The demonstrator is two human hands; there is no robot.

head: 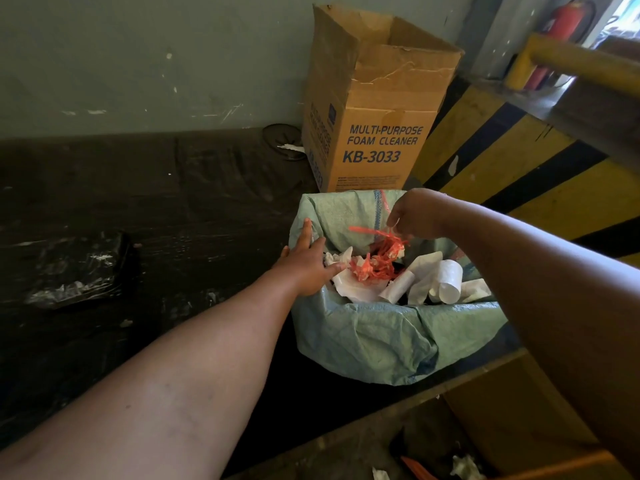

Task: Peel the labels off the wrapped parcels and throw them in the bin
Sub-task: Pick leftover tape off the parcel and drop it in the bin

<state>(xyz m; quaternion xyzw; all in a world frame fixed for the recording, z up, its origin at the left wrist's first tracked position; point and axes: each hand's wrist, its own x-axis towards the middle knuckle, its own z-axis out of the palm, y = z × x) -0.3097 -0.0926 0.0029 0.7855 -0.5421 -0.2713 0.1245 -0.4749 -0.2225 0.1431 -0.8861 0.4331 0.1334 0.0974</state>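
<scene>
Head view, places given from the bin
Bin (363,341): lined with a green woven sack folded over the rim, standing on the dark floor (156,202).
Bin contents: curled white label strips (446,282) heaped inside, with a tangle of red plastic string (375,265) on top of them.
Left hand (308,261): at the bin's left rim, fingers straight and spread, fingertips touching the sack edge and the nearest white scraps; it grips nothing.
Right hand (415,213): over the bin's far side, fingers curled downward, with red string hanging just beneath them; whether it pinches the string I cannot tell.
Wrapped parcel (79,268): black, film-covered, lying on the floor well left of the bin.
Cardboard box (374,109): upright just behind the bin, printed "MULTI-PURPOSE FOAM CLEANER KB-3033", top flaps open.
Yellow-and-black striped barrier (512,161): right of and behind the bin.
Fire extinguisher (568,19): red, far behind the bin to the right.
</scene>
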